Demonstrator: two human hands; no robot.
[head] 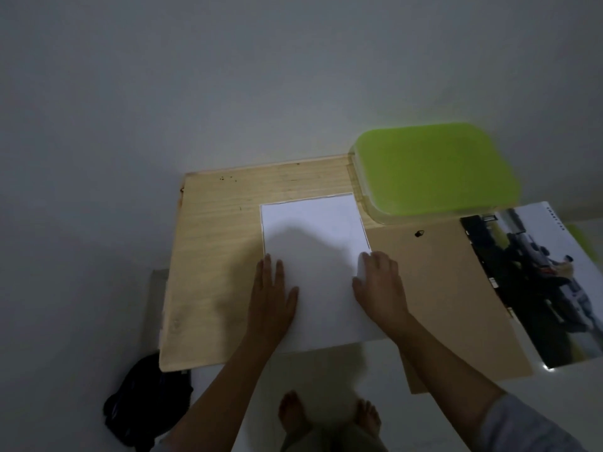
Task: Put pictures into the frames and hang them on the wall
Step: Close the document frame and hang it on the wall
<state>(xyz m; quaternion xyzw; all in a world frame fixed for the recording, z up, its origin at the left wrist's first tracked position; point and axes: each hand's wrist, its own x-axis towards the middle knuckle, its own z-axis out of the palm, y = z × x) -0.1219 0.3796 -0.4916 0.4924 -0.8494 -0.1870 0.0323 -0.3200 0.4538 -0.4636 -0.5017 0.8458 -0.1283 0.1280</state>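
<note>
Our left hand (272,298) lies flat, fingers straight, pressing the white sheet (313,230) at centre of the table (222,256). Our right hand (380,285) has its fingers curled over the sheet's 3 o'clock edge and pinches it. A brown board (434,288) touches the sheet at 3 o'clock, with a photo (535,282) beyond it. Green box (434,171) at 1 o'clock. Black bag (146,406) on the floor at 7 o'clock.

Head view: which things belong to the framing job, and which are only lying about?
Job: sheet, under left hand and right hand; backing board; print.
Lying about: green box; bag.
</note>
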